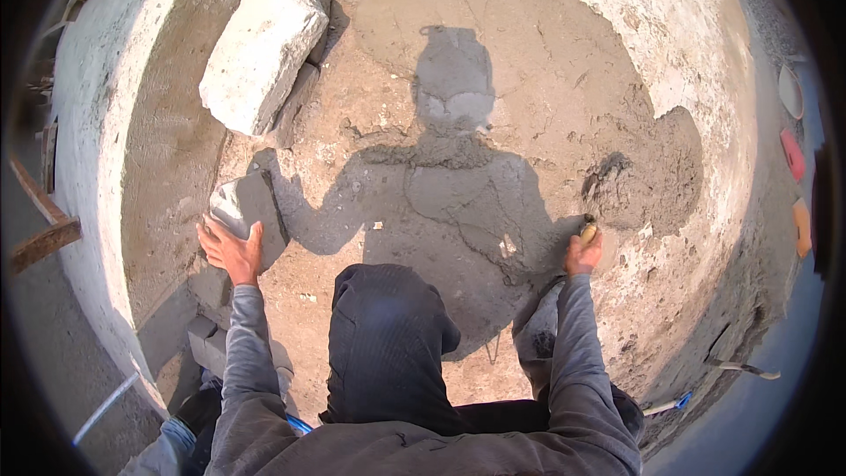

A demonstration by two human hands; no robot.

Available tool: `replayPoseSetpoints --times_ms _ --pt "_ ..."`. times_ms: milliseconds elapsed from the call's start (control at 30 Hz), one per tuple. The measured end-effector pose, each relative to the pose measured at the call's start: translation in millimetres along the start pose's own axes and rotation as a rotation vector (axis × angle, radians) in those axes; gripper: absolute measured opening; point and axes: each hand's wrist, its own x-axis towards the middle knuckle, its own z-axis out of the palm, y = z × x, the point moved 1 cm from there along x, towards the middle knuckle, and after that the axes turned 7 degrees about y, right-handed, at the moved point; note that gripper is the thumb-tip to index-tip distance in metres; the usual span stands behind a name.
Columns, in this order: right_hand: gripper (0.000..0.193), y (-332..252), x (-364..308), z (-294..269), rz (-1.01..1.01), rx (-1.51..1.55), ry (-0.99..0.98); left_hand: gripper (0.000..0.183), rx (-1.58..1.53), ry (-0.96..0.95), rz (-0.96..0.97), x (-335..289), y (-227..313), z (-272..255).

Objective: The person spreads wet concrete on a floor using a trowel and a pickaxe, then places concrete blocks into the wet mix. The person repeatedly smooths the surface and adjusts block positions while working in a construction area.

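Note:
My left hand (231, 249) grips a grey block (256, 203) at the left side of the mortar bed, fingers over its left face and thumb along its near side. My right hand (582, 253) is closed around the tan wooden handle of a trowel (589, 232); its blade is hard to make out. Just beyond that hand lies a rough heap of wet mortar (661, 167). Smoothed grey mortar (502, 44) spreads across the far part of the surface, with my shadow falling over it.
A large whitish block (264, 53) rests on darker blocks at the far left. More grey blocks (208, 344) lie by my left forearm. A curved plastered wall (167, 123) borders the left. Wooden boards (44, 242) stand outside it. A thin rod (745, 368) juts out at the right edge.

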Motion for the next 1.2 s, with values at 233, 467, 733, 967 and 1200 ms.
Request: replayPoseSetpoints --times_ms 233,467,733,967,1200 --pt "0.061 -260 -64 118 -0.156 0.265 -0.327 0.104 -0.158 0.189 0.418 176 121 16" --pt "0.059 -373 -28 186 -0.384 0.188 -0.359 0.106 -0.100 0.030 0.399 193 151 45" --pt "0.049 -446 -9 187 -0.951 -0.294 -1.020 0.106 -0.186 -0.041 0.334 199 147 23" --pt "0.043 -543 106 296 -0.956 -0.535 -0.765 0.108 -0.207 -0.047 0.343 203 150 25" --pt "0.044 -513 128 300 -0.778 -0.540 -0.738 0.107 -0.209 -0.052 0.341 201 154 21"
